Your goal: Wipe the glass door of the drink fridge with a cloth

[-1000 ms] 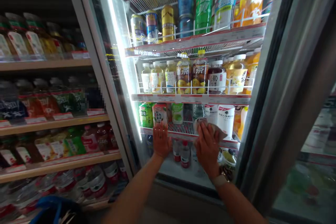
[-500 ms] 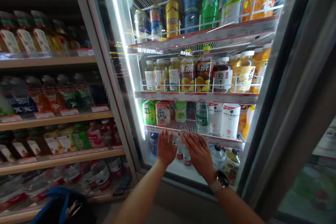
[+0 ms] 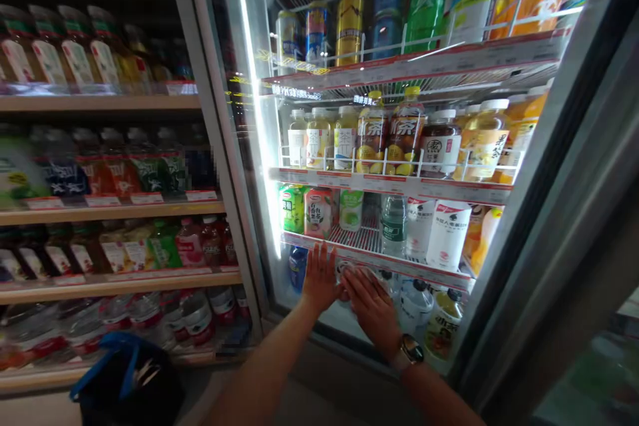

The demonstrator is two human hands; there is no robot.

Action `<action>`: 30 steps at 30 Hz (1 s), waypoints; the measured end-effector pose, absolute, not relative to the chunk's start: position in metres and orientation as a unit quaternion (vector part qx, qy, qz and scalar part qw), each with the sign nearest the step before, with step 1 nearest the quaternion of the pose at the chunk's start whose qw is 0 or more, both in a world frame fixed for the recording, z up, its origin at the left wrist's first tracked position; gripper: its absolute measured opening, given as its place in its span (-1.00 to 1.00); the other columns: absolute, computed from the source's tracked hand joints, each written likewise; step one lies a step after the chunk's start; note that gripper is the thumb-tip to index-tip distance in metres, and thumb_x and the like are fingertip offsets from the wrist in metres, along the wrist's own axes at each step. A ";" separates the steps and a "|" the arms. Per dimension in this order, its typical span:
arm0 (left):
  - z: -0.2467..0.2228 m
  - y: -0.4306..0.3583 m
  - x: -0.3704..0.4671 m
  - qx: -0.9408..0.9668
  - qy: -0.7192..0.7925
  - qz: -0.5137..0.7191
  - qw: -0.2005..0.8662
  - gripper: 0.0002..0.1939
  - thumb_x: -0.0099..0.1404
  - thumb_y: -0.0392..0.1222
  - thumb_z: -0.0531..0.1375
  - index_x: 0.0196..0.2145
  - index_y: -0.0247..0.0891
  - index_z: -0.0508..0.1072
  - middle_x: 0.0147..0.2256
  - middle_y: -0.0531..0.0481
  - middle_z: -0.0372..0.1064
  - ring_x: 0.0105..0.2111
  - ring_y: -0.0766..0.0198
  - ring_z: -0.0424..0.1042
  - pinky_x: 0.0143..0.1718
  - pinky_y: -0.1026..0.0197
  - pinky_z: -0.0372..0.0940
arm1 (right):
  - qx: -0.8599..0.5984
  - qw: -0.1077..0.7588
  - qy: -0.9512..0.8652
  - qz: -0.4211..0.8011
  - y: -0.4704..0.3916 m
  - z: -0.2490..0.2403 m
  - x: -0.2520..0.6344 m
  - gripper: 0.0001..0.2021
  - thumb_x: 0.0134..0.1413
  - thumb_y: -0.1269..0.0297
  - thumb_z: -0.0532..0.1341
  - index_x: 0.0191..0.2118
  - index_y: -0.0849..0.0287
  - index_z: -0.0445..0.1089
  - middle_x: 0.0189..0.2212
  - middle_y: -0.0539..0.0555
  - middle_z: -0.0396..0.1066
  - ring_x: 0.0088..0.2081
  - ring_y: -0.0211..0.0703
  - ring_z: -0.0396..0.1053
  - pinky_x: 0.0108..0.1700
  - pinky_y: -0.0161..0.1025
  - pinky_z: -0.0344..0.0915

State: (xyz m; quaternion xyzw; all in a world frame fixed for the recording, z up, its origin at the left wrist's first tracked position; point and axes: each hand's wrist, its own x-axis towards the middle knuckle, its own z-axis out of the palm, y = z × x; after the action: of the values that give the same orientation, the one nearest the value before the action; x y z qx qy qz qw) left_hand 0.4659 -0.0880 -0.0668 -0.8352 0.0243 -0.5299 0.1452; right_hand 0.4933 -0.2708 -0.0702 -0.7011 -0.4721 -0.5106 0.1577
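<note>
Head view: I see my left hand (image 3: 318, 285), fingers slightly apart, against glass (image 3: 344, 321); right of them, my right hand (image 3: 372, 306), fingers together, covers pale cloth (image 3: 343, 267).

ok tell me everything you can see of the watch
The watch is worn at the wrist of the person's right hand. It has a dark, glossy-looking face with rounded corners and a light-coloured strap lying against the skin; the strap's material is unclear. The face is turned partly up, and anything displayed is too small to read.
</note>
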 end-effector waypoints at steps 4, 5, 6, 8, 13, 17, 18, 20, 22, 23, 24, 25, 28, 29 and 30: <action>-0.068 -0.085 0.465 -0.840 0.029 -0.515 0.167 0.06 0.18 0.26 0.22 0.35 -0.50 -0.12 0.38 -0.47 -0.33 0.38 -0.28 -0.35 0.26 -0.23 0.00 | -0.699 0.141 -0.490 -0.502 -0.275 -0.081 0.494 -0.46 0.15 0.57 0.03 0.24 0.16 0.26 0.25 0.03 0.24 0.33 -0.14 0.05 0.38 -0.07 -0.04; -0.068 -0.084 0.464 -0.844 0.029 -0.509 0.166 0.10 0.14 0.29 0.24 0.34 -0.50 -0.10 0.37 -0.48 -0.29 0.38 -0.29 -0.33 0.25 -0.25 0.00 | -0.699 0.137 -0.493 -0.500 -0.278 -0.078 0.495 -0.45 0.15 0.58 0.02 0.24 0.15 0.25 0.25 0.03 0.25 0.33 -0.16 0.06 0.38 -0.08 -0.05; -0.069 -0.083 0.464 -0.849 0.028 -0.501 0.164 0.13 0.09 0.33 0.25 0.34 -0.49 -0.08 0.36 -0.49 -0.23 0.38 -0.29 -0.31 0.25 -0.27 0.00 | -0.700 0.136 -0.493 -0.499 -0.281 -0.072 0.495 -0.44 0.15 0.59 0.01 0.25 0.15 0.24 0.24 0.03 0.26 0.32 -0.18 0.06 0.39 -0.09 -0.07; -0.070 -0.082 0.464 -0.858 0.034 -0.489 0.156 0.24 -0.02 0.43 0.27 0.33 -0.49 -0.05 0.34 -0.52 -0.15 0.37 -0.31 -0.26 0.24 -0.30 0.00 | -0.706 0.144 -0.473 -0.507 -0.290 -0.055 0.498 -0.43 0.17 0.59 -0.01 0.29 0.15 0.18 0.22 0.04 0.29 0.33 -0.18 0.05 0.40 -0.08 -0.12; -0.070 -0.083 0.462 -0.869 0.041 -0.469 0.148 0.49 -0.34 0.54 0.32 0.31 -0.56 -0.01 0.31 -0.61 -0.12 0.35 -0.40 -0.25 0.25 -0.32 -0.02 | -0.697 0.223 -0.336 -0.593 -0.320 -0.008 0.508 -0.40 0.25 0.49 0.06 0.37 0.15 0.00 0.27 0.18 0.19 0.36 0.00 -0.03 0.38 0.12 -0.16; -0.072 -0.084 0.462 -0.887 0.021 -0.439 0.143 0.39 -0.24 0.54 0.29 0.32 -0.46 0.00 0.33 -0.53 -0.12 0.35 -0.36 -0.20 0.23 -0.35 -0.02 | -0.676 0.282 -0.272 -0.624 -0.327 0.003 0.511 -0.40 0.25 0.44 0.10 0.37 0.15 0.02 0.33 0.21 0.07 0.36 0.09 -0.02 0.37 0.18 -0.18; -0.072 -0.084 0.462 -0.889 0.016 -0.435 0.144 0.37 -0.22 0.54 0.28 0.32 -0.43 0.00 0.33 -0.51 -0.13 0.36 -0.35 -0.20 0.23 -0.35 -0.02 | -0.677 0.281 -0.276 -0.622 -0.324 0.000 0.510 -0.40 0.25 0.44 0.10 0.37 0.15 0.02 0.32 0.21 0.08 0.35 0.09 -0.01 0.37 0.18 -0.18; -0.072 -0.085 0.461 -0.890 0.012 -0.431 0.149 0.36 -0.21 0.53 0.28 0.33 -0.42 -0.01 0.34 -0.50 -0.16 0.35 -0.34 -0.18 0.24 -0.35 -0.02 | -0.687 0.258 -0.310 -0.605 -0.315 -0.015 0.506 -0.42 0.26 0.45 0.09 0.37 0.14 0.03 0.28 0.19 0.16 0.34 0.04 0.03 0.37 0.15 -0.16; -0.071 -0.086 0.460 -0.888 0.012 -0.431 0.157 0.39 -0.22 0.53 0.29 0.34 -0.45 -0.04 0.35 -0.51 -0.18 0.35 -0.35 -0.18 0.24 -0.34 -0.03 | -0.695 0.224 -0.374 -0.572 -0.304 -0.038 0.501 -0.45 0.26 0.49 0.05 0.34 0.15 0.08 0.22 0.14 0.27 0.33 -0.04 0.06 0.38 0.07 -0.13; -0.071 -0.086 0.460 -0.887 0.012 -0.433 0.160 0.40 -0.21 0.54 0.28 0.34 -0.46 -0.06 0.35 -0.52 -0.19 0.35 -0.35 -0.18 0.24 -0.33 -0.02 | -0.697 0.206 -0.410 -0.551 -0.299 -0.050 0.499 -0.47 0.26 0.52 0.03 0.32 0.15 0.13 0.20 0.11 0.31 0.33 -0.08 0.07 0.39 0.02 -0.13; -0.070 -0.087 0.460 -0.886 0.012 -0.435 0.162 0.40 -0.20 0.53 0.27 0.34 -0.47 -0.07 0.35 -0.52 -0.19 0.35 -0.35 -0.19 0.25 -0.32 -0.02 | -0.696 0.191 -0.445 -0.531 -0.294 -0.063 0.497 -0.48 0.24 0.54 0.02 0.30 0.15 0.18 0.19 0.08 0.33 0.32 -0.12 0.08 0.39 -0.03 -0.13; -0.070 -0.087 0.459 -0.883 0.012 -0.440 0.163 0.38 -0.17 0.53 0.26 0.34 -0.47 -0.08 0.35 -0.52 -0.19 0.35 -0.34 -0.19 0.25 -0.32 -0.02 | -0.694 0.179 -0.473 -0.512 -0.291 -0.075 0.495 -0.49 0.23 0.55 0.01 0.27 0.15 0.22 0.19 0.04 0.32 0.32 -0.14 0.09 0.40 -0.07 -0.13; -0.071 -0.086 0.459 -0.875 0.014 -0.455 0.165 0.28 -0.05 0.48 0.24 0.34 -0.47 -0.08 0.34 -0.52 -0.18 0.35 -0.33 -0.17 0.25 -0.30 -0.02 | -0.689 0.155 -0.521 -0.480 -0.284 -0.099 0.493 -0.50 0.20 0.56 0.01 0.22 0.14 0.29 0.23 -0.02 0.27 0.31 -0.16 0.09 0.40 -0.12 -0.11; -0.072 -0.086 0.459 -0.874 0.013 -0.457 0.167 0.26 -0.03 0.47 0.24 0.35 -0.47 -0.07 0.34 -0.52 -0.18 0.35 -0.33 -0.17 0.26 -0.30 -0.02 | -0.687 0.148 -0.527 -0.477 -0.284 -0.102 0.493 -0.49 0.19 0.57 0.01 0.21 0.13 0.30 0.23 -0.03 0.27 0.31 -0.16 0.09 0.39 -0.12 -0.10; -0.072 -0.086 0.459 -0.874 0.013 -0.456 0.170 0.26 -0.04 0.47 0.24 0.35 -0.46 -0.07 0.35 -0.51 -0.19 0.35 -0.34 -0.17 0.25 -0.31 -0.02 | -0.687 0.142 -0.528 -0.478 -0.285 -0.101 0.494 -0.48 0.18 0.58 0.00 0.21 0.12 0.30 0.23 -0.03 0.27 0.30 -0.18 0.11 0.39 -0.13 -0.08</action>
State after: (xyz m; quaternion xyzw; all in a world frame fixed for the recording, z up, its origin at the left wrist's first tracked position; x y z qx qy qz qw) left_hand 0.4593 -0.0858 -0.0719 -0.8736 0.0135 -0.4558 0.1699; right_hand 0.4935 -0.2847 -0.1010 -0.6873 -0.5283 -0.4777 0.1422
